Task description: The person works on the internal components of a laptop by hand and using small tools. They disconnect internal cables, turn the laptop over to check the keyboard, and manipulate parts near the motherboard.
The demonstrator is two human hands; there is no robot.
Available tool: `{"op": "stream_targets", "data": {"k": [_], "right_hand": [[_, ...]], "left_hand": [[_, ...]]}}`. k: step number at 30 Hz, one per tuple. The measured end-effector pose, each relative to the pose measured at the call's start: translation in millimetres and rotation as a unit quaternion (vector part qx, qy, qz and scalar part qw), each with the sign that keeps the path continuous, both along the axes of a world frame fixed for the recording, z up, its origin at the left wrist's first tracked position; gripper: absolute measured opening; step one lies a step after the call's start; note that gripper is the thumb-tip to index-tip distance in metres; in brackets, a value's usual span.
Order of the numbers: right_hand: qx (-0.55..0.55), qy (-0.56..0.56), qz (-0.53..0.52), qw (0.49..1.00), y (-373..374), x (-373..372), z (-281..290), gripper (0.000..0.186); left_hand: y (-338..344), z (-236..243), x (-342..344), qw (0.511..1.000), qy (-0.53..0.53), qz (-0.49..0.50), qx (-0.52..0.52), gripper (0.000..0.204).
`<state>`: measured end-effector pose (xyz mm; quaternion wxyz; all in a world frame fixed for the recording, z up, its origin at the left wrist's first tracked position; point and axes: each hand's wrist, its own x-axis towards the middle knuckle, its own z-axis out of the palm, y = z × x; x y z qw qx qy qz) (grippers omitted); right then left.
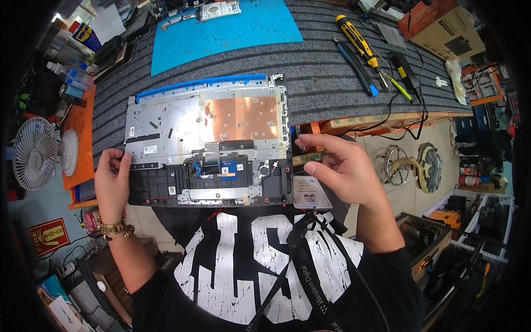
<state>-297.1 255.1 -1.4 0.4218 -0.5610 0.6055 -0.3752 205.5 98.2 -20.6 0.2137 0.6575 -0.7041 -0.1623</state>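
Note:
A laptop's upper case (166, 116) lies inside up, tilted over the bench's front edge close to my body. It has a silver metal plate, a copper-coloured sheet (243, 116), a black palm rest and the blue-backed touchpad (228, 166) in the middle. A blue strip runs along its far edge. At the left edge, my left hand (113, 169) pinches the case, thumb on top, fingers partly hidden. My right hand (340, 169) is held just off the right edge, thumb and fingers apart, holding nothing. An ID badge (311, 192) hangs beside that hand.
A blue mat (227, 50) with a metal part lies farther back on the grey ribbed bench. To the right are a yellow-black screwdriver (358, 39), a blue-black cutter (357, 69), a green pen (400, 89) and cables. A white fan (34, 145) stands left.

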Motion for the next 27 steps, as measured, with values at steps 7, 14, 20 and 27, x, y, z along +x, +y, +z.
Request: {"op": "stream_targets", "data": {"k": [7,14,20,27], "right_hand": [[-0.002,-0.012,0.02,1.0,-2.2,7.8,-1.6,0.051],[0.009,0.001,0.029,1.0,-2.8,11.2,1.4,0.052],[0.011,0.006,0.033,0.999,-2.4,13.6,2.4,0.052],[0.011,0.02,0.055,0.998,0.7,14.7,1.1,0.054]], "left_hand": [[0.0,-1.7,-2.5,1.0,0.0,-0.007,-0.011,0.031],[1.3,-2.0,-1.9,1.0,0.002,0.001,0.005,0.032],[2.5,0.0,-3.0,1.0,-0.003,-0.002,0.003,0.033],[0.2,-7.3,4.4,0.999,0.029,-0.008,-0.042,0.033]]}}
